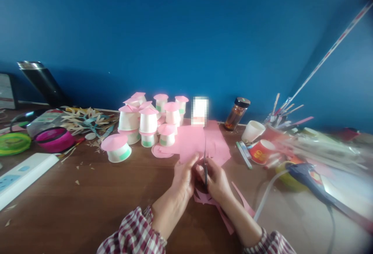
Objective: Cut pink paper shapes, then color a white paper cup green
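Note:
My right hand (217, 178) is closed around the dark handles of a pair of scissors (206, 174), whose thin blade points away from me over pink paper. My left hand (183, 180) is beside it, its thumb and fingers closed on the near edge of the pink paper (190, 139). Part of that grip is hidden behind the hand. Pink paper offcuts (204, 197) lie below and between my hands, and a longer pink strip (243, 199) is by my right wrist. To the left are several white paper cups (129, 121) topped with pink paper cones (114, 142), some stacked.
At right are a tilted lidded jar (237, 113), a white cup (253, 131), a red cup (262, 152) and a glue gun (310, 178) with its cord. A power strip (27, 178), a magenta tape roll (55, 139) and wooden pieces (87, 120) lie left. A blue wall (175, 32) stands behind.

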`<state>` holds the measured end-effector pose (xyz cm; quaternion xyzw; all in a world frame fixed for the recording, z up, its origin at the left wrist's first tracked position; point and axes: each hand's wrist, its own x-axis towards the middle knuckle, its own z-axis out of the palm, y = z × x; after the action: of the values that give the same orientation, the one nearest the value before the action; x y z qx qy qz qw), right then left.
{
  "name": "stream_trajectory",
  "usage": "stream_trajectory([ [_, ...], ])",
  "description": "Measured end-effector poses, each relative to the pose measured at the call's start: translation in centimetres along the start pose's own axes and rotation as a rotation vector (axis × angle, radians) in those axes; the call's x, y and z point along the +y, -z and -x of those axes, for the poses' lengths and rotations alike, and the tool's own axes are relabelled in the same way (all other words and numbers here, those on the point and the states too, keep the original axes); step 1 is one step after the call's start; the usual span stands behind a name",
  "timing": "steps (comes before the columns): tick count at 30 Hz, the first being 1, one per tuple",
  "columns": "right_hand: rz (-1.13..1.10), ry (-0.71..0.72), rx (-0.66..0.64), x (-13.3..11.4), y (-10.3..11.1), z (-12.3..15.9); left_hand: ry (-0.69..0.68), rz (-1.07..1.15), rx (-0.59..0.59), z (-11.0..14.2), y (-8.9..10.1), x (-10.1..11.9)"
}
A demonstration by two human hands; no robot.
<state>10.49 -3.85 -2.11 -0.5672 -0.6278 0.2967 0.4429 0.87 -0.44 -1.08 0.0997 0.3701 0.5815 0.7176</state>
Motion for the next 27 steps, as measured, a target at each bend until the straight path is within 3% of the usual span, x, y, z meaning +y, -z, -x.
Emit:
stream_trajectory([
  [27,-0.043,-0.012,0.01,0.15,-0.18,-0.03,0.003,0.007,0.021,-0.12,-0.1,-0.06],
])
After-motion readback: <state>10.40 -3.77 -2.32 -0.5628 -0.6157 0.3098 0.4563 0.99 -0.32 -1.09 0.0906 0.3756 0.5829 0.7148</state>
